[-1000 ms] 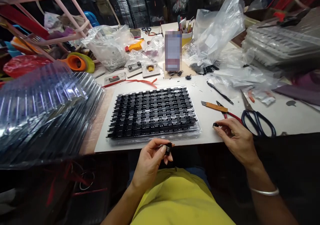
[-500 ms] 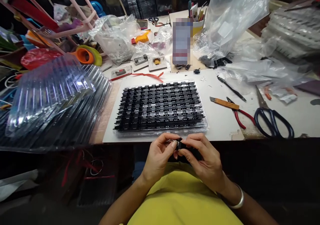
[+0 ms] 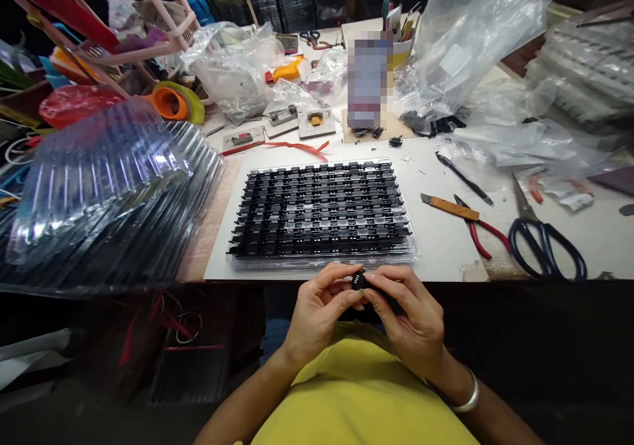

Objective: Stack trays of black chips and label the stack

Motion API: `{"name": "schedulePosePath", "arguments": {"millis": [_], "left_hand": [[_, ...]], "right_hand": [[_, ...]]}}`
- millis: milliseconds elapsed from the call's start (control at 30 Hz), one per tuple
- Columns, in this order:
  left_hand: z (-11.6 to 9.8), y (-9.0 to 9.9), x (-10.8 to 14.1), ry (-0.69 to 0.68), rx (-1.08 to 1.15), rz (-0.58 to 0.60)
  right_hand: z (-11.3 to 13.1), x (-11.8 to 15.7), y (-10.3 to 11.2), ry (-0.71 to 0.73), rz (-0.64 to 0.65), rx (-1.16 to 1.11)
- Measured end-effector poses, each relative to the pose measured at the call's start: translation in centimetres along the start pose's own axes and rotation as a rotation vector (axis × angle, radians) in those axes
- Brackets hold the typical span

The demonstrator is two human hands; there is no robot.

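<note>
Both hands have drawn together since a second ago, when the right one was out at the worktop edge picking up a small black piece near the pliers; now they meet just below the worktop's near edge, over the lap. Left hand and right hand pinch one small black component between thumb and fingertips, left from nine o'clock, right from three o'clock; whether it is one piece or two pressed together is too small to tell. To do this well, I judge the fingertips should grip the body's sides and keep off the fine pins, with the piece held square and pressed evenly rather than twisted. At twelve o'clock from the hands, just beyond the edge, lies the clear tray filled with rows of the same black parts. Farther out at two o'clock lie an orange-handled knife, red-handled pliers and blue-handled scissors, well apart from the hands. At ten o'clock a stack of empty clear trays slopes over the worktop; loose plastic bags crowd the far side.
</note>
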State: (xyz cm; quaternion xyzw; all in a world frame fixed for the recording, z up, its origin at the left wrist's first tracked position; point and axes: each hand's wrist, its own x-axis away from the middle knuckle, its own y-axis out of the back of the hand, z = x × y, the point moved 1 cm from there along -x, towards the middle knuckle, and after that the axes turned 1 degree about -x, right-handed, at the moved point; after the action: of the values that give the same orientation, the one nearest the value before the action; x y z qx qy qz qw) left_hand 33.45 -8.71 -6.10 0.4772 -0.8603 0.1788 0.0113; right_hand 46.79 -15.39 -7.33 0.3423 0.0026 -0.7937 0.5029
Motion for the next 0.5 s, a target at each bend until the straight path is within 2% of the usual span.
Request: {"name": "schedulePosePath", "arguments": {"millis": [100, 200, 267, 367, 500], "left_hand": [[0.5, 0.2, -0.1, 0.038, 0.074, -0.057], [0.8, 0.4, -0.1, 0.060, 0.108, -0.098], [0.8, 0.6, 0.0, 0.080, 0.065, -0.070], [0.4, 0.7, 0.1, 0.088, -0.018, -0.014], [0.0, 0.5, 0.2, 0.067, -0.083, 0.004]], "right_hand": [[0.1, 0.1, -0.3, 0.003, -0.012, -0.010], [-0.1, -0.2, -0.3, -0.111, -0.008, -0.097], [-0.4, -0.5, -0.2, -0.265, 0.022, -0.200], [-0.7, -1.0, 0.0, -0.444, 0.140, -0.354], [-0.9, -0.9, 0.0, -0.471, 0.198, -0.341]]}}
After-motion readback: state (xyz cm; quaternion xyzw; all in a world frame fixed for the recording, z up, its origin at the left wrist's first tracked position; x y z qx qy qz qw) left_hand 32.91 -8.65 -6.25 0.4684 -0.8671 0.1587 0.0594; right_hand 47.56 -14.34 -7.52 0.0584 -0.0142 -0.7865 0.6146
